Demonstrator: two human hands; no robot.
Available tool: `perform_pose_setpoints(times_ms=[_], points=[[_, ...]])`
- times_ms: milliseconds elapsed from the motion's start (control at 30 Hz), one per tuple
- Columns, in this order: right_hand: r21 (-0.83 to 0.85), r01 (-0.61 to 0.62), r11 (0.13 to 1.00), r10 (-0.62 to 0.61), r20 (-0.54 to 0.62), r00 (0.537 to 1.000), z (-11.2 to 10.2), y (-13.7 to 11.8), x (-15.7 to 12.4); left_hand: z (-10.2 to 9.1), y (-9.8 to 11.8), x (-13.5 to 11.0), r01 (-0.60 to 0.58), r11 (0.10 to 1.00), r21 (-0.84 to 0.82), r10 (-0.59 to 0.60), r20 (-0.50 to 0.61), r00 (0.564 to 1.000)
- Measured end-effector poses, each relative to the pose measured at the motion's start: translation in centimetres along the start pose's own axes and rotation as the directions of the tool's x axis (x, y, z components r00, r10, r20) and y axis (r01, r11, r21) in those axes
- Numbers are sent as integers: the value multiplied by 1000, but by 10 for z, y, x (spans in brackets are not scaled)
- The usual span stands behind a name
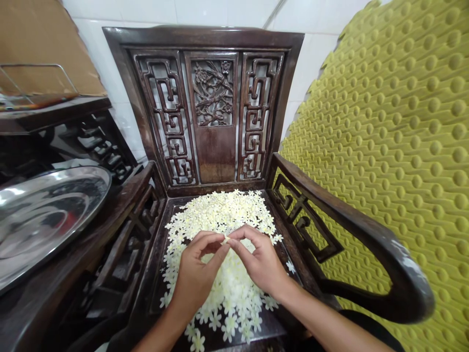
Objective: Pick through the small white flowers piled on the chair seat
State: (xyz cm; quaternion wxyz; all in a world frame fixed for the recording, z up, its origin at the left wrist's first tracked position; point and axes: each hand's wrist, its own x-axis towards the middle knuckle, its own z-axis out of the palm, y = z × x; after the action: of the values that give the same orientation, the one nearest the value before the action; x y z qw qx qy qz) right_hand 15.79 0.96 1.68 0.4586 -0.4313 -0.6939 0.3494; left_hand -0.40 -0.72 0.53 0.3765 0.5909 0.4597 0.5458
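Observation:
A heap of several small white flowers (223,215) covers the seat of a dark carved wooden chair (214,112). Both my hands hover over the middle of the heap with fingertips meeting. My left hand (196,276) and my right hand (258,261) pinch one small white flower (226,239) between thumbs and forefingers, just above the pile. The rest of the fingers are curled in.
A large shiny metal tray (40,215) lies to the left on another dark piece of furniture. A yellow bumpy foam sheet (395,146) stands at the right, behind the chair's armrest (348,220). White tiled wall behind.

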Motion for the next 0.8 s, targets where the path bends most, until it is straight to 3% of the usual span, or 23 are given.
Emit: perform_pose_setpoints(times_ms=[333,800], points=[[-127,58,990,-57,11,998,2,-2,-5,-4,4,-4,-162,963,216,173,-34,984],[139,-33,990,22,85,996,3,5,0,-9,2,1,24,999,40,-25,31,999]])
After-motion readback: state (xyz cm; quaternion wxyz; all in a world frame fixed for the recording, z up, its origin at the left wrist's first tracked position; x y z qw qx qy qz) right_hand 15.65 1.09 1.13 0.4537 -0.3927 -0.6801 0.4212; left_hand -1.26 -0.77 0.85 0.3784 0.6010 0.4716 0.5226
